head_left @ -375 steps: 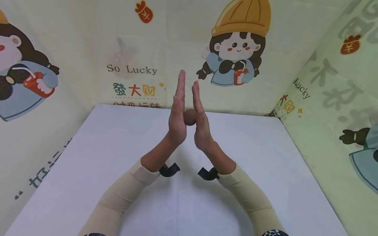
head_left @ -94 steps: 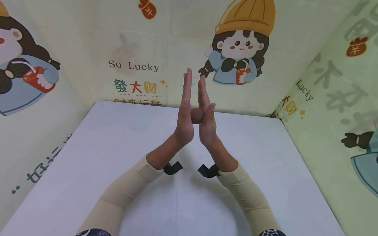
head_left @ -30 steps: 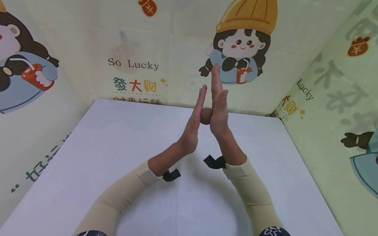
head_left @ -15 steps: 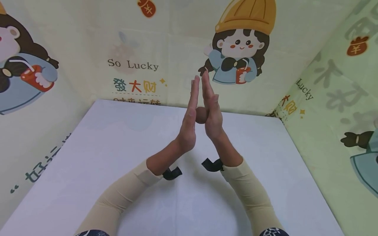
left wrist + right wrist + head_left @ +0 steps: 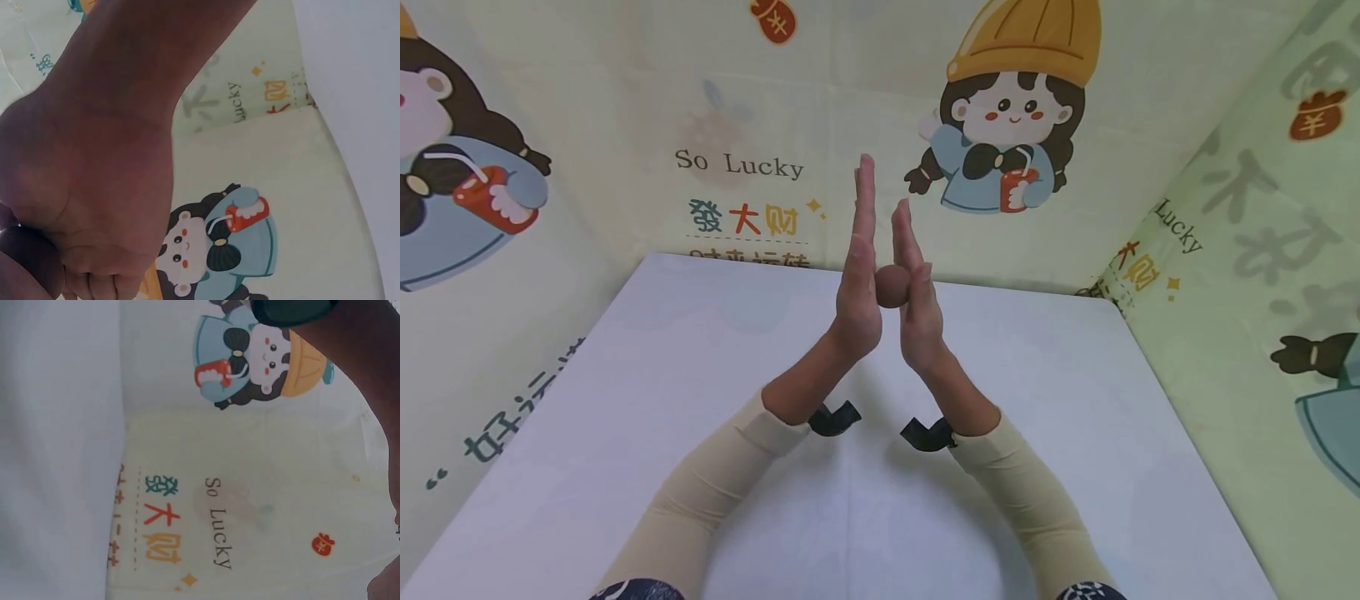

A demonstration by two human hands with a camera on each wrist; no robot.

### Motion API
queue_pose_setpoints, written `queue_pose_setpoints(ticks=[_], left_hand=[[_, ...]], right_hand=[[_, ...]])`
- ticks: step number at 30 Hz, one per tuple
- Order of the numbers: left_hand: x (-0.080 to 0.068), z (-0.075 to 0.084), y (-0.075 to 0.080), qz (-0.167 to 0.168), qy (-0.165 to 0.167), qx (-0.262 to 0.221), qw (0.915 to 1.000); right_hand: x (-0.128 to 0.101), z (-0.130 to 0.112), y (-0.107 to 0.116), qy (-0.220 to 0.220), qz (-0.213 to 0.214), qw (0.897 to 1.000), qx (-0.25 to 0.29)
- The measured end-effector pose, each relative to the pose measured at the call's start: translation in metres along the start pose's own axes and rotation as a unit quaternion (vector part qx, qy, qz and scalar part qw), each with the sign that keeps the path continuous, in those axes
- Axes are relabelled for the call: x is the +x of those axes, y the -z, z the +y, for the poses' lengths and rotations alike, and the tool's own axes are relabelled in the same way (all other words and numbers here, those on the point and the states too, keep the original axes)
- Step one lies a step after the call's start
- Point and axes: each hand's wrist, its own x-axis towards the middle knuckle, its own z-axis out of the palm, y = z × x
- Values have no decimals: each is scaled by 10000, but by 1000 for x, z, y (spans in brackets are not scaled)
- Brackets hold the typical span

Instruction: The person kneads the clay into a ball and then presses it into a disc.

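A small brown ball point(image 5: 892, 286) (apparently clay or dough; the material could not be confirmed) was pressed between two upright palms, raised above the white table point(image 5: 625, 400). The left hand point(image 5: 855, 283) and the right hand point(image 5: 913, 304) were held flat, fingers straight and together, with the left fingertips point(image 5: 866, 167) reaching higher than the right. Only palm pressure secured the ball, so it was judged that uneven pressure or a widened gap could let it slip down to the table, or be flattened. Most of the ball was hidden by the palms. In the left wrist view only the heel of the left hand point(image 5: 94, 187) was seen; in the right wrist view the fingers were cut off, and mainly the printed cartoon backdrop point(image 5: 250, 487) was shown.
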Motion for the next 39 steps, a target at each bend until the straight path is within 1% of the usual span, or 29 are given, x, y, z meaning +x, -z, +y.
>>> queue_pose_setpoints(ticks=[5, 11, 13, 16, 22, 24, 26, 31, 35, 37, 39], left_hand=[[9, 0, 6, 241, 34, 63, 9997], [15, -17, 18, 359, -89, 190, 9991], [15, -22, 21, 395, -83, 259, 9988], [15, -29, 25, 432, 42, 374, 9984], [11, -43, 29, 466, 460, 507, 9966], [9, -45, 29, 350, 502, 556, 9966], [5, -47, 28, 157, 491, 618, 9968], [-3, -52, 22, -333, 216, 785, 9961], [-11, -56, 16, -549, -41, 885, 9946], [-16, -56, 12, -659, -31, 852, 9942], [-20, -55, 8, -754, 55, 723, 9945]], right_hand=[[-6, 0, -6, 158, -97, 9997, -184], [-13, -5, -13, 412, -198, 9977, -498], [-13, -8, -14, 528, -196, 9965, -623], [-12, -13, -15, 632, -169, 9953, -710], [-9, -28, -16, 883, -224, 9935, -683], [-6, -34, -16, 976, -259, 9924, -698], [-3, -39, -16, 1051, -283, 9914, -726], [5, -47, -14, 1159, -223, 9892, -867], [11, -47, -7, 1085, -140, 9901, -884], [14, -45, -3, 989, -87, 9914, -856], [16, -44, 1, 895, -26, 9927, -807]])
